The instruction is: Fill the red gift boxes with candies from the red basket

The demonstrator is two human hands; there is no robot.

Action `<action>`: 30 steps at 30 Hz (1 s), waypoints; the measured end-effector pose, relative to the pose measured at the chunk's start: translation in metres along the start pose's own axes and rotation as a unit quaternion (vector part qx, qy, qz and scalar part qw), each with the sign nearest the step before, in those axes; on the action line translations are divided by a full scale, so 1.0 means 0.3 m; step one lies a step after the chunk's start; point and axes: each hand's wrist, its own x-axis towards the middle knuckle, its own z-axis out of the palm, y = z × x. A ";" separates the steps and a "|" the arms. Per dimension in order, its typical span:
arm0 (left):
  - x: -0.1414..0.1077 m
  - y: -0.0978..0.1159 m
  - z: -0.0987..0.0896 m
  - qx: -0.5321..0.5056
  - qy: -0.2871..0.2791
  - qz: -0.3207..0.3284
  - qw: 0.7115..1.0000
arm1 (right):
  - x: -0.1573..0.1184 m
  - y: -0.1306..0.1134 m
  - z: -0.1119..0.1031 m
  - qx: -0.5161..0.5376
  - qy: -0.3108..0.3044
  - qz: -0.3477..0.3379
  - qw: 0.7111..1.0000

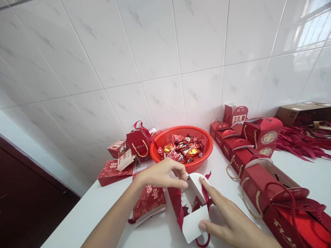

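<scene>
An open red box (176,201) with white inner flaps stands on the table in front of me, some red wrapped pieces inside. My left hand (165,174) is over the box's far left edge, fingers curled; whether it holds anything is too small to tell. At the box's right side, my right hand (224,213) has its thumb on the near white flap and a finger on the far flap, gripping the box. Red ribbon hangs at the box's sides. Just behind is a red basket (190,167) with wrapped candies (181,148).
Rows of red gift boxes (252,186) with rope handles stand at right, beside red ribbons (302,139) and a cardboard box (292,113). Left of the basket are a red bag (138,143) and red boxes (113,172). A flat red packet (152,203) lies under my left forearm.
</scene>
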 end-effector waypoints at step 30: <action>0.633 -0.167 -0.031 0.360 0.027 -0.176 0.916 | 0.031 0.031 0.005 0.030 -0.010 -0.003 0.999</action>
